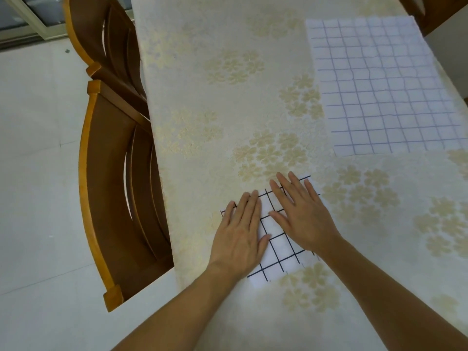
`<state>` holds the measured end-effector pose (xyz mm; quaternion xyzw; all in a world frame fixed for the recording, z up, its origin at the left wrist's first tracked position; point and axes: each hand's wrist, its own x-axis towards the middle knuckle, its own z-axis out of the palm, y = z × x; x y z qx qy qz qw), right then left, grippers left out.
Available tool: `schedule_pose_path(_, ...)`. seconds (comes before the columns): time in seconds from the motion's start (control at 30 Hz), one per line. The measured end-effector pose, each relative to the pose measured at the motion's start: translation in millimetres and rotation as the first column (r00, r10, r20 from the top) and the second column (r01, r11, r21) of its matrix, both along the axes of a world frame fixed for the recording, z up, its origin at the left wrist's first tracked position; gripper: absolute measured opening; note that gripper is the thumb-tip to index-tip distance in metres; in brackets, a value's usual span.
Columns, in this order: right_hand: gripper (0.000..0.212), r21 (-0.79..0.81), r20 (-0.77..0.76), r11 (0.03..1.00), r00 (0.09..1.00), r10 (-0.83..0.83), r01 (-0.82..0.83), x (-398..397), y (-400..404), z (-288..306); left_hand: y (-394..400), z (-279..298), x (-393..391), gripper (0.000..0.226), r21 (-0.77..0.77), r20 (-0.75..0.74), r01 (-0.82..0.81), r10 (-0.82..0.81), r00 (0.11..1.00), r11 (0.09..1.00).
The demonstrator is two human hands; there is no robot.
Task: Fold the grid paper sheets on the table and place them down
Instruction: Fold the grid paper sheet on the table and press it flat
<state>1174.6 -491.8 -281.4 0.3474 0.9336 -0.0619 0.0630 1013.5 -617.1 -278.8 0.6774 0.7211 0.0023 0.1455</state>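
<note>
I press my left hand (239,230) and right hand (302,216), fingers straight, flat on the folded grid paper (278,245), which lies near the unfolded sheet (385,87). Uneven pressure could shift the layers, making the crease crooked.

Folded grid sheet (278,241), flat sheet (385,87) beyond

Matt paper sheet (278,249) – embossed tablecloth (202,110) – glossy wooden chairs (109,198)

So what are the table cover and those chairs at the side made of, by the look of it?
The table cover looks like embossed vinyl or coated cloth: cream, with raised pale-gold flowers and a faint sheen; which one I cannot tell. The chairs look like varnished wood: brown panels, lighter glossy edges, curved slats.
</note>
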Motion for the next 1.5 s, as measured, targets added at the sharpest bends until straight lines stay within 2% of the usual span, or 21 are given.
schedule_pose_path(0.37, 0.073, -0.002, 0.017, 0.999, 0.999, -0.034, 0.034, 2.0, 1.6, -8.7, -1.7, -8.5, -4.4, 0.075, -0.028, -0.049, 0.01, -0.011, 0.999, 1.0)
schedule_pose_path(0.53, 0.078, -0.018, -0.057, 0.988, 0.986, -0.155, 0.154, 21.7, -16.5, 1.7, -1.6, -5.0, -3.9, 0.077, 0.02, -0.019, 0.082, -0.081, 0.997, 0.996)
schedule_pose_path(0.7, 0.078, -0.023, 0.023, 0.986, 0.986, -0.165, 0.165, 39.5, -27.3, -6.2, -2.4, -11.1, -1.8, 0.075, 0.009, -0.037, 0.099, -0.098, 0.994, 0.995)
schedule_pose_path(0.83, 0.077, -0.025, 0.005, 0.981, 0.982, -0.19, 0.19, 41.3, -29.7, -2.5, -2.4, -6.3, -2.4, 0.074, 0.02, -0.047, 0.132, -0.131, 0.99, 0.991)
schedule_pose_path(0.93, 0.076, -0.034, -0.021, 0.954, 0.954, -0.298, 0.297, 47.2, -47.9, 4.4, -1.4, 3.0, 1.5, 0.073, 0.053, -0.055, 0.257, -0.254, 0.966, 0.965)
schedule_pose_path(1.1, 0.075, -0.05, 0.015, 0.911, 0.913, -0.409, 0.409, 58.2, -72.7, -2.1, 8.0, 1.1, 2.7, 0.072, -0.004, -0.07, 0.546, -0.545, 0.835, 0.838)
schedule_pose_path(1.2, 0.075, -0.052, 0.014, 0.901, 0.902, -0.431, 0.431, 59.0, -74.0, -6.6, 10.7, -4.7, -1.3, 0.073, -0.037, -0.06, 0.563, -0.564, 0.824, 0.826)
schedule_pose_path(1.4, 0.076, -0.071, -0.001, 0.893, 0.896, -0.445, 0.444, 56.9, -73.6, 0.4, 12.2, -0.1, -2.3, 0.069, 0.0, 0.001, 0.566, -0.566, 0.825, 0.825)
schedule_pose_path(1.5, 0.072, -0.097, -0.069, 0.814, 0.812, -0.58, 0.573, 58.8, -69.6, 13.0, 41.7, 13.4, -7.9, 0.055, 0.111, 0.087, 0.612, -0.621, 0.779, 0.783)
